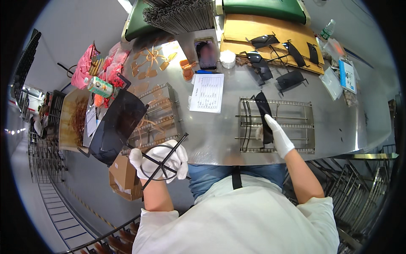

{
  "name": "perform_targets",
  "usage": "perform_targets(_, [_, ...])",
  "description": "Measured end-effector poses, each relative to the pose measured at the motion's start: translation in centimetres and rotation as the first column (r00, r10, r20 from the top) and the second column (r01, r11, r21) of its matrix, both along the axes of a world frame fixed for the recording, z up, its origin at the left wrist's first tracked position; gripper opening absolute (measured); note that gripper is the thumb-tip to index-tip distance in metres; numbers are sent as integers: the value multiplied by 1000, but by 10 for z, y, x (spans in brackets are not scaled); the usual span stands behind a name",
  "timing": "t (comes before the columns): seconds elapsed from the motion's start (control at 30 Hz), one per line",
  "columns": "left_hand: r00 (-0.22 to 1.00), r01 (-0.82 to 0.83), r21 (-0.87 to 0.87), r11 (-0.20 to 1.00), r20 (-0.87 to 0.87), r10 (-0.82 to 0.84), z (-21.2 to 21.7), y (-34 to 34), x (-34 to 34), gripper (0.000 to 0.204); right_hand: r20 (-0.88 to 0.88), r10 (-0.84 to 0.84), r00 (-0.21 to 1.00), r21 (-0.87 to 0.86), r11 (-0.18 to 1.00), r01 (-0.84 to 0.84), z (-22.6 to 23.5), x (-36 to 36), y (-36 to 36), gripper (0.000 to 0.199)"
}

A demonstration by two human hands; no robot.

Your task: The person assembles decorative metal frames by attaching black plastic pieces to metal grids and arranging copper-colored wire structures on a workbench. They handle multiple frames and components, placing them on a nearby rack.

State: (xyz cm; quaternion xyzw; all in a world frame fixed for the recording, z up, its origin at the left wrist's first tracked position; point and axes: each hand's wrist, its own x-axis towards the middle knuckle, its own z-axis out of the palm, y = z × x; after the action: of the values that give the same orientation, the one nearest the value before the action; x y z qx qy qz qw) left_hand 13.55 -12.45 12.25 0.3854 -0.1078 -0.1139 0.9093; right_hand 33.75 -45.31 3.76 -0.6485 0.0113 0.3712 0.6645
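My left hand (171, 158), in a white glove, is closed on a black plastic runner (163, 167) with crossed spokes and a ring. A large dark visor-like lens (118, 127) extends up and left from it, apparently joined to it. My right hand (279, 137), also gloved in white, grips the edge of a narrow-looking dark lens (264, 116). That lens stands nearly edge-on at the left part of a slotted metal rack (296, 125). Thin dark curved pieces (246, 122) sit in the slots left of it. The right fingertips are partly hidden behind the lens.
Several dark lenses (292, 80) lie at the back right, some on cardboard (237, 31). A second rack (171, 114) with amber pieces stands left. A written sheet (206, 93), a phone (206, 55) and a white round container (227, 59) occupy the back middle. A bottle (100, 86) lies left.
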Motion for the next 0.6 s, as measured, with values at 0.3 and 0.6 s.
perform_targets(0.3, [995, -103, -74, 992, -15, 103, -1, -11, 0, 125, -98, 226, 969, -224, 944, -243, 6, 10, 12, 51])
perform_targets(0.6, [943, 262, 34, 964, -219, -249, -4, -29, 42, 116, 867, 499, 3, -479, 832, 279, 71, 0, 28, 94])
